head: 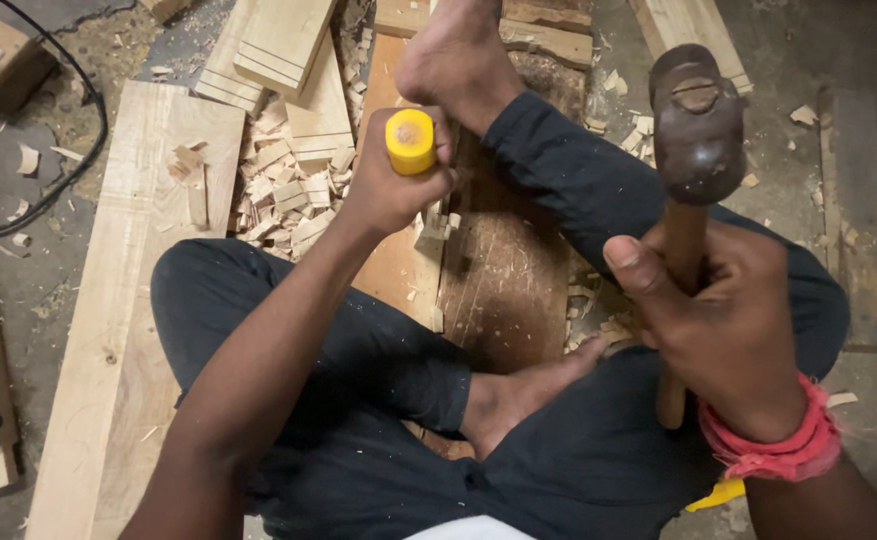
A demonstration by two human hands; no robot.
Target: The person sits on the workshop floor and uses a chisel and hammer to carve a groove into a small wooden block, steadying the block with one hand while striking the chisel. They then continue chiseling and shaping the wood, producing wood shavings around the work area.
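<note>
Yellow chisel handle (410,141), dark hammer head (698,125), red wrist thread (780,447).

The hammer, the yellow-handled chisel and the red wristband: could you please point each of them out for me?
hammer (698,125), head view, on its dark metal head.
yellow-handled chisel (410,140), head view, on the handle's yellow butt end.
red wristband (780,445), head view, on the cloth around the right wrist.

open: bare board (503,290) between the legs | blocked: chip pile (283,185) left, foot (453,50) ahead
</note>
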